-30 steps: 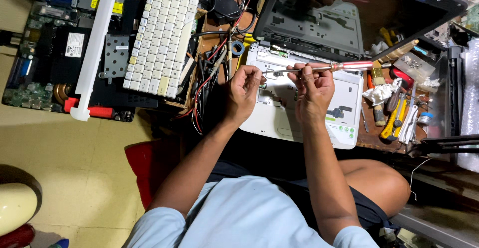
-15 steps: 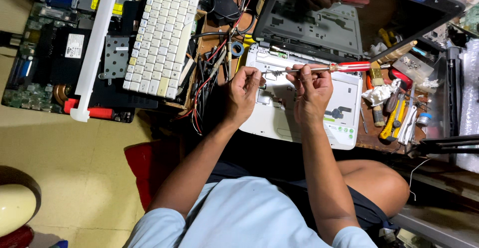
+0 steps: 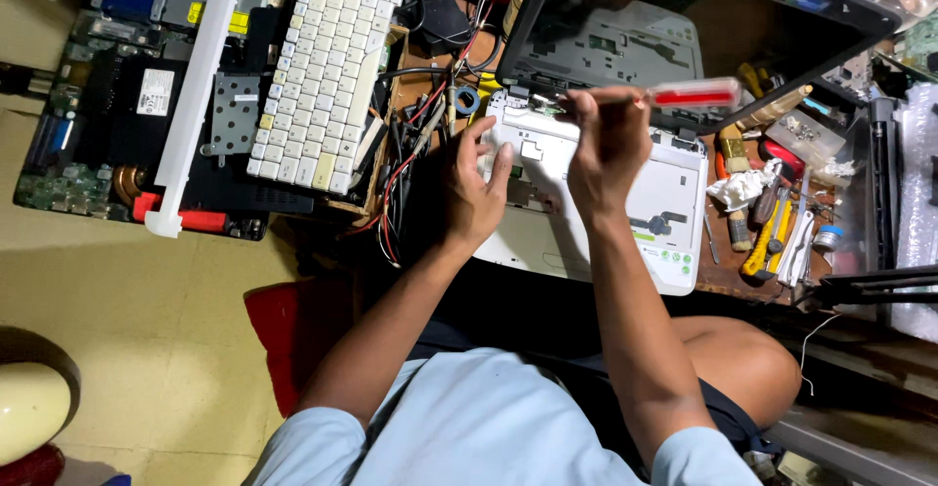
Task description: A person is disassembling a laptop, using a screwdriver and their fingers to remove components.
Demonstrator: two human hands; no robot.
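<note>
Holding a screwdriver with a red handle [image 3: 696,93], the right hand [image 3: 608,144] is closed around its metal shaft, just above the hinge edge of the open white laptop base [image 3: 674,203]. The tool lies almost flat: its long axis runs along the hinge line, with the red handle pointing away from the left hand and toward the cluttered end of the worktop [image 3: 718,276], and the tip pointing the other way, toward the hinge corner of the base. The tip itself is small and partly hidden by the fingers, so I cannot tell if it touches a screw.

The left hand [image 3: 476,185] grasps nothing. Its fingers are spread and loosely bent, and they rest on the near corner of the laptop base, beside the bundle of red and black wires [image 3: 403,169]. This hand is just beside the right one, and the tip of the tool lies between them, a little nearer to the right hand.

The dark laptop screen [image 3: 684,17] stands open behind both hands. A loose white keyboard [image 3: 327,66] lies well apart, near the far edge.
</note>
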